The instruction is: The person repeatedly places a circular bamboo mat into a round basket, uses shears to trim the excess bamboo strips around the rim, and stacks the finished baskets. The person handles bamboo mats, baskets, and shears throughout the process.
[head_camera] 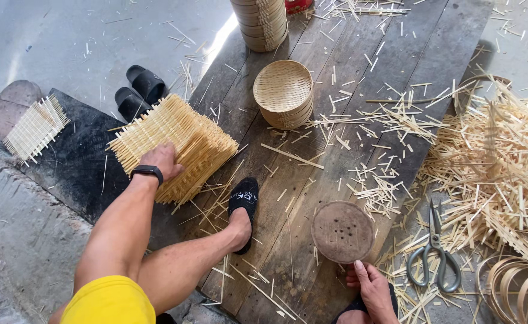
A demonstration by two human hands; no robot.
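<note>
My left hand rests on top of a stack of woven bamboo lattice mats, fingers spread over the top one; a black watch sits on that wrist. My right hand is at the lower edge of a round wooden disc with several small holes, its fingertips touching the rim. My foot in a black slipper lies between the two on the dark wooden board.
A round woven bamboo steamer basket stands ahead, with a tall stack of the same baskets behind. Scissors lie at right beside a heap of bamboo strips. Black sandals and one single lattice mat are left. Bamboo hoops sit at lower right.
</note>
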